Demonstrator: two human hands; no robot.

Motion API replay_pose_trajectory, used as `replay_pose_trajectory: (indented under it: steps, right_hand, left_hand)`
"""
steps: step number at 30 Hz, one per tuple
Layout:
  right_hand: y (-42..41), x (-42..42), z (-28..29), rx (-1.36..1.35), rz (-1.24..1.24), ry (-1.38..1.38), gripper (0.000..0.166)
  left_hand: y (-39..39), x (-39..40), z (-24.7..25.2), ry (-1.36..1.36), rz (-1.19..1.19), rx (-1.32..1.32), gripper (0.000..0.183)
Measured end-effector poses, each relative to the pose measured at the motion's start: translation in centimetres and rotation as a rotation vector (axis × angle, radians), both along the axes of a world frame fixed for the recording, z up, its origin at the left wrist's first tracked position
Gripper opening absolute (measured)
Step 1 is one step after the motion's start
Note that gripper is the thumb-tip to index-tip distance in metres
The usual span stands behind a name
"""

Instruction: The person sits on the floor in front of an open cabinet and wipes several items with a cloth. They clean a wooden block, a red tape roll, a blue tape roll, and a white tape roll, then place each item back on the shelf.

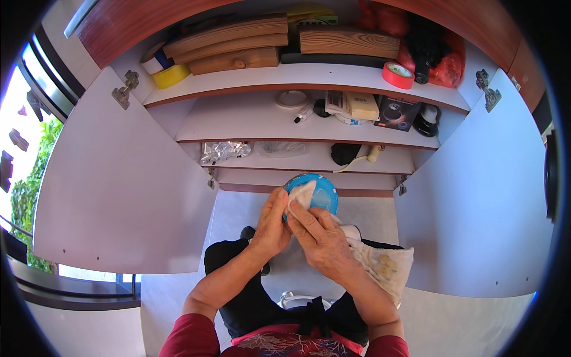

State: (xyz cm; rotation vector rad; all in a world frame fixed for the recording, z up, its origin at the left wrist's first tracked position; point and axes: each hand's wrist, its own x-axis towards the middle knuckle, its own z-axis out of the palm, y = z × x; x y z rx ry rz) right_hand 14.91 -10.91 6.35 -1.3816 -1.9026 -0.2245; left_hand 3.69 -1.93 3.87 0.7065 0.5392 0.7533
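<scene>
A round blue lid or shallow container (328, 196) with white smears along its rim is in my left hand (273, 223), which grips its left edge. My right hand (319, 236) presses a folded part of a whitish cloth (304, 193) against the blue surface. The rest of that cloth (388, 272) hangs below my right wrist, over my right knee, and bears yellowish stains. Both hands are close together above the floor, in front of the open cabinet. The underside of the blue thing is hidden.
Cabinet doors stand open at left (129, 178) and right (477, 196). The top shelf (303, 73) holds wooden blocks (241, 49), yellow tape (171, 76), red tape (398, 75) and red plastic bags (448, 62). Lower down are a dark box (396, 114), a small tube (304, 114) and silver foil packaging (225, 151).
</scene>
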Motion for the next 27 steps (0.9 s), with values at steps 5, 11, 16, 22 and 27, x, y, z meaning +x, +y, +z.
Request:
replay_pose_trajectory:
  steps: [5, 11, 16, 22, 27]
  right_hand:
    - [-1.6, 1.0, 0.1, -0.256, 0.133, 0.034, 0.035]
    - [-1.4, 3.2, 1.0, -0.001, -0.088, 0.65, 0.04]
    - [-0.9, -0.3, 0.0, 0.196, -0.011, 0.367, 0.047]
    - [-0.4, 0.1, 0.0, 0.225, 0.052, 0.415, 0.038]
    - [-0.4, 1.4, 2.0, 0.112, 0.065, 0.769, 0.033]
  left_hand:
    - [1.0, -0.4, 0.3, 0.038, 0.101, -0.17, 0.046]
    - [1.8, -0.5, 1.2, -0.188, 0.001, -0.396, 0.049]
    - [1.2, 0.0, 0.1, -0.147, -0.092, -0.457, 0.044]
    - [0.7, -0.2, -0.2, -0.013, -0.113, -0.337, 0.043]
    - [0.8, -0.3, -1.1, -0.018, -0.108, -0.271, 0.049]
